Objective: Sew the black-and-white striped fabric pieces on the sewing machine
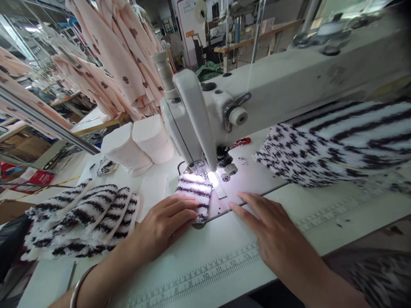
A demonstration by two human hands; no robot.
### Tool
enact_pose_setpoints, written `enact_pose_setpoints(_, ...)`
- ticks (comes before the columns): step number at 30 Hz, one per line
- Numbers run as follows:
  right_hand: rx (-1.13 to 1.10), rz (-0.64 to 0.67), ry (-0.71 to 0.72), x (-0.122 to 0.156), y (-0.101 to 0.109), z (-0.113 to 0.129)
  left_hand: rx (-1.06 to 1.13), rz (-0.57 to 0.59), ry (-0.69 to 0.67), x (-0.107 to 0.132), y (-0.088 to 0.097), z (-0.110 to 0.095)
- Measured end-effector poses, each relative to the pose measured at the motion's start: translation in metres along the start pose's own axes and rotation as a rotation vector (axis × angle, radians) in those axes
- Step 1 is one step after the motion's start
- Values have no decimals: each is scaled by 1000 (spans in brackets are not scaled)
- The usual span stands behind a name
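Observation:
A small piece of fluffy black-and-white striped fabric (195, 190) lies on the sewing machine bed, its far edge by the lit needle area. My left hand (168, 220) rests flat on the near left part of this piece, fingers stretched out. To the right of the piece, my right hand (269, 222) has its fingers apart, the tips at the bed plate (231, 201), holding nothing. Above the fabric stands the head of the white sewing machine (192, 119); its needle and presser foot are partly hidden.
A pile of striped fluffy pieces (93, 218) lies at left, with two white fabric stacks (135, 145) behind it. Spotted and striped plush fabric (321, 149) lies at right. Red-handled snips (239, 143) sit behind the needle. Pink garments (118, 55) hang beyond. A printed ruler (205, 276) runs along the front.

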State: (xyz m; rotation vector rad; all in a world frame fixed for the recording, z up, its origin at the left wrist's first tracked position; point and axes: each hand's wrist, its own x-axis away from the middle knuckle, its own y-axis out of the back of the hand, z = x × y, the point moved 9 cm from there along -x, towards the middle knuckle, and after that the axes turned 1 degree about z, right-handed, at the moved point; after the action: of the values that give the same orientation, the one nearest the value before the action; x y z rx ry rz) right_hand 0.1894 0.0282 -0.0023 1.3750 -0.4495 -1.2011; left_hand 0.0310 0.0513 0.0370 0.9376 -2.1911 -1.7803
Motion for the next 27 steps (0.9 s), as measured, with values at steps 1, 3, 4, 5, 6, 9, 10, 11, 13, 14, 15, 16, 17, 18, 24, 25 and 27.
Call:
enact_pose_setpoints(1, 1, -16, -3, -1, 2, 3, -6, 1, -6, 1, -1, 1)
enact_pose_setpoints(3, -37, -67, 1, -2, 6, 15, -2, 9, -7, 3, -2, 3)
enact_pose_setpoints(4, -71, -95, 11, -2, 8, 23, 6, 14, -7, 4, -2, 4)
enact_pose_setpoints(5, -102, -118, 18, -3, 8, 32, 16, 15, -5, 5, -3, 5)
enact_pose_setpoints(6, -123, -130, 18, -5, 7, 40, 28, 12, -8, 5, -2, 6)
enact_pose_setpoints(9, -88, -120, 1, -12, -2, 60, 64, -19, 0, 6, -1, 6)
enact_pose_setpoints(10, -60, -121, -14, -15, -4, 63, 71, -34, 11, 6, 0, 5)
enact_pose_setpoints(11, -33, -129, -18, -17, -6, 65, 74, -52, 26, 6, 0, 3)
enact_pose_setpoints(13, 3, -164, -17, -18, -4, 65, 67, -95, 57, 5, -1, -2)
enact_pose_setpoints(14, 12, -170, -20, -17, -3, 63, 55, -122, 72, 4, -2, -6)
enact_pose_setpoints(15, 20, -165, -22, -16, -2, 60, 39, -147, 91, 3, -3, -10)
enact_pose_setpoints(16, 28, -153, -22, -15, -1, 56, 23, -166, 113, 1, -4, -14)
enact_pose_setpoints(17, 36, -133, -19, -14, 0, 52, 5, -183, 131, -1, -5, -17)
enact_pose_setpoints(18, 47, -115, -5, -14, 1, 48, -11, -191, 147, -3, -7, -20)
enact_pose_setpoints(24, 79, -131, 102, -16, 3, 40, -60, -132, 222, -11, -17, -23)
enact_pose_setpoints(25, 72, -138, 100, -17, 2, 39, -66, -125, 225, -11, -18, -22)
enact_pose_setpoints(27, 43, -128, 94, -22, -2, 37, -73, -125, 231, -12, -18, -19)
